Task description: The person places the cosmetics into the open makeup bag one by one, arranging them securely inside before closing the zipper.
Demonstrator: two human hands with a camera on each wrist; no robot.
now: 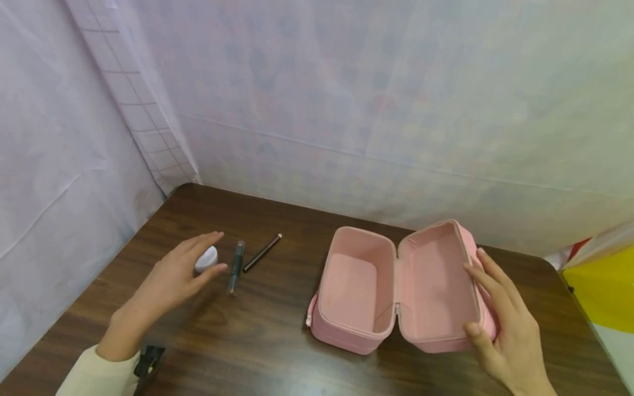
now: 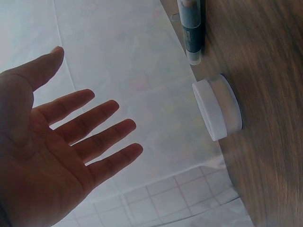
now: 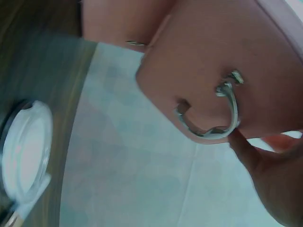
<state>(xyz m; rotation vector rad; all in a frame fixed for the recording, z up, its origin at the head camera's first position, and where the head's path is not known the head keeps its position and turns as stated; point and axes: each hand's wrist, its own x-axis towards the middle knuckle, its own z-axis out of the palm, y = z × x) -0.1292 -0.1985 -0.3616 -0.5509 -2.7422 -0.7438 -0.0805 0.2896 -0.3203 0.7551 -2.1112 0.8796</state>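
Note:
A pink zip case (image 1: 354,344) stands on the table with its lid (image 1: 441,291) swung out to the right. My right hand (image 1: 515,330) grips the lid's outer side, fingers and thumb over its rim. In the right wrist view, a curved handle (image 3: 232,113) shows on the pink case beside the thumb. My left hand (image 1: 170,275) hovers near a small round jar with a white lid (image 1: 207,258). Fingers and thumb are spread and straight in the left wrist view, apart from the jar (image 2: 215,109). Right of the jar lies a clear-and-dark double-ended tube (image 1: 236,269).
A thin dark pencil (image 1: 262,253) lies between the tube and the case. White sheeting (image 1: 371,110) hangs behind the brown table (image 1: 223,341). Something yellow (image 1: 604,286) is beyond the right edge. A blurred round white-rimmed container (image 3: 28,151) shows in the right wrist view.

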